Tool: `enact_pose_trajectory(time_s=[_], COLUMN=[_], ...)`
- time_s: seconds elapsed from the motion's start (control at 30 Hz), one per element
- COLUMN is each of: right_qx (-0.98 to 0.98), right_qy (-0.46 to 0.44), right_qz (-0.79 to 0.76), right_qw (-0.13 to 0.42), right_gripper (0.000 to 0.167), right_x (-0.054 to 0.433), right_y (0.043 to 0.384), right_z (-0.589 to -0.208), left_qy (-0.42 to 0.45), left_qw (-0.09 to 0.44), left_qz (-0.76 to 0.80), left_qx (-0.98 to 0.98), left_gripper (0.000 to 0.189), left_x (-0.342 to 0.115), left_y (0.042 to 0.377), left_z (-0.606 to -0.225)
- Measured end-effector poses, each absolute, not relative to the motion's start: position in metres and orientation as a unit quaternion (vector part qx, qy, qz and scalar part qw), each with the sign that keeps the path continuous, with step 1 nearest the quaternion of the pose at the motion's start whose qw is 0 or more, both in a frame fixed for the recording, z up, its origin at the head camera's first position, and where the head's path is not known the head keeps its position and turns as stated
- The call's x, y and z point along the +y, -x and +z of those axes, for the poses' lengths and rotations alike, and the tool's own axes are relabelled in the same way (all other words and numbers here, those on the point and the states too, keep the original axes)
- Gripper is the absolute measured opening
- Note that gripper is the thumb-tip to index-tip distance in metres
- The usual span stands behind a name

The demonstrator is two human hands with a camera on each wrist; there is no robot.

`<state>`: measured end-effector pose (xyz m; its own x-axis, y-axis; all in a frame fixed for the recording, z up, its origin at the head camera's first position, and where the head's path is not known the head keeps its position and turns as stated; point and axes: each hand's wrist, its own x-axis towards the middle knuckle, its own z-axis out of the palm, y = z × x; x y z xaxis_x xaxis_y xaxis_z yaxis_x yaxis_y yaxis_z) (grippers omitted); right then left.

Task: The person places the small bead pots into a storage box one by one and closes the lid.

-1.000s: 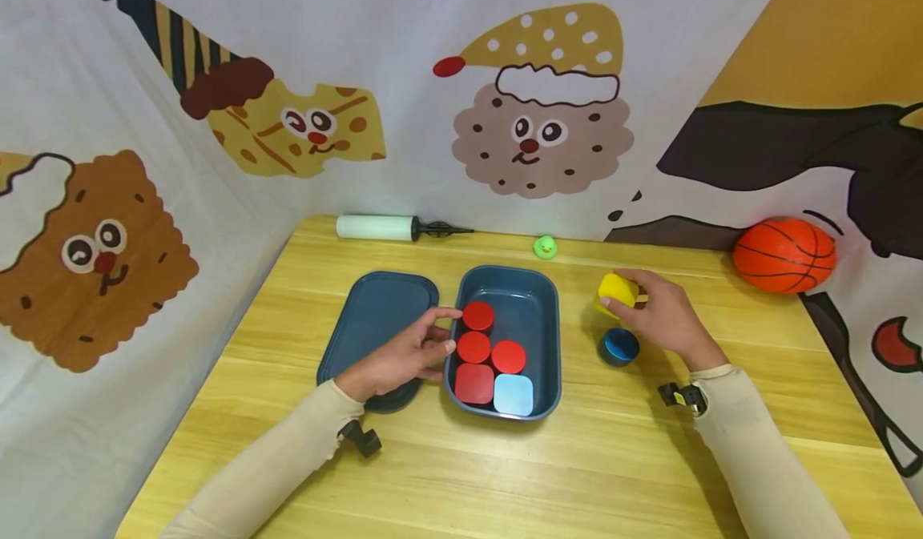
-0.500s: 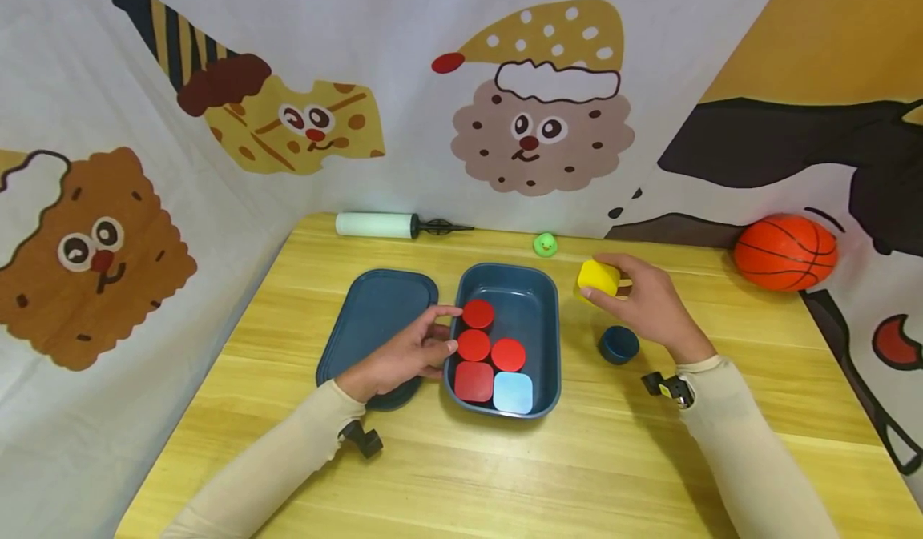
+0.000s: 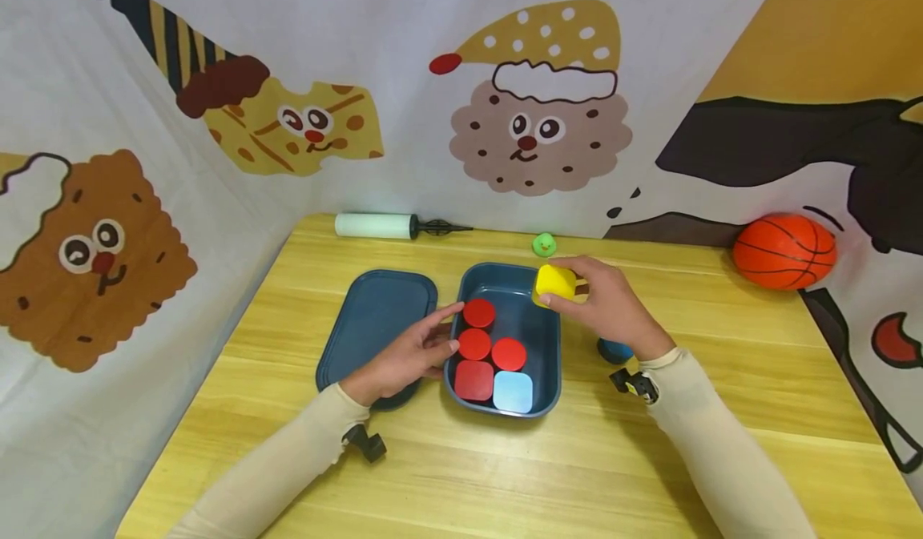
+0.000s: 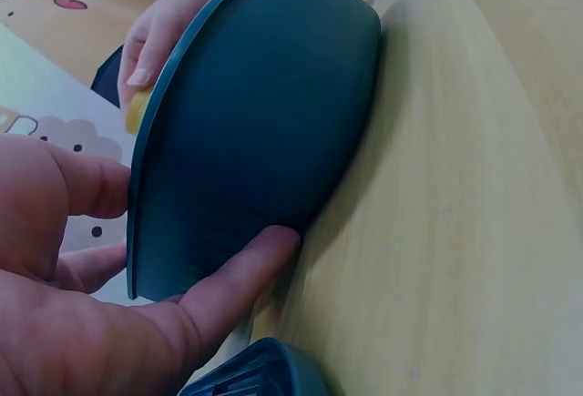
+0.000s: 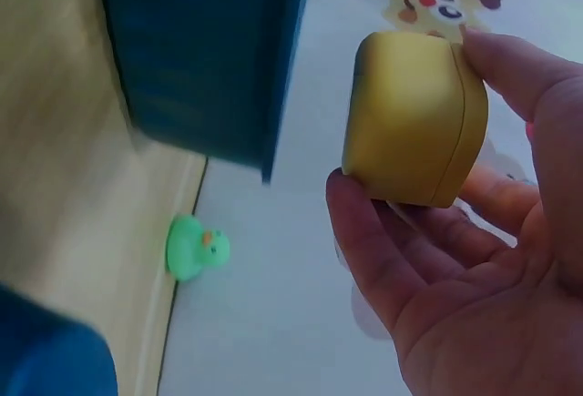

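Note:
My right hand [image 3: 613, 303] pinches a small yellow rounded-square box [image 3: 554, 284] between thumb and fingers, above the right rim of a dark blue open container [image 3: 554, 363]. In the right wrist view a seam runs round the yellow box [image 5: 410, 118]. My left hand [image 3: 405, 355] touches the container's left side; in the left wrist view its fingers lie against the outer wall [image 4: 246, 123] and rim. Inside the container sit several red round-topped pieces [image 3: 509, 354], a red square-topped one [image 3: 473, 380] and a light blue square-topped one [image 3: 513, 392].
Left of the container lies a dark blue lid [image 3: 385, 299], partly under my left hand. A round blue-topped tin [image 3: 614, 351] stands right, partly hidden by my right hand. At the back are a pump [image 3: 375, 226], a green rubber duck [image 3: 544, 244] and an orange basketball [image 3: 784, 252].
My right hand has carried the yellow box leftward, from above the round blue tin to over the container's right rim. My left hand has stayed at the container's left side.

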<state>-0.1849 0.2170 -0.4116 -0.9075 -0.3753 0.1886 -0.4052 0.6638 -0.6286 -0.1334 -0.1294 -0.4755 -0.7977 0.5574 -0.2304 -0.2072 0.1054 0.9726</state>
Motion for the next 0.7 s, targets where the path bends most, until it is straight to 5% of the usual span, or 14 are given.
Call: enact_pose_trajectory(time_s=[0.7], right_qx=[-0.914], right_qy=[-0.305], right_qz=[0.266], right_qw=[0.006], right_gripper=[0.065], right_x=[0.169], right_y=[0.187], right_z=[-0.451], left_qy=[-0.126], left_qw=[0.284], left_qz=[0.668], left_qx=[0.676], left_gripper=[0.068], left_x=[-0.132], left_y=[0.127], left_z=[-0.476])
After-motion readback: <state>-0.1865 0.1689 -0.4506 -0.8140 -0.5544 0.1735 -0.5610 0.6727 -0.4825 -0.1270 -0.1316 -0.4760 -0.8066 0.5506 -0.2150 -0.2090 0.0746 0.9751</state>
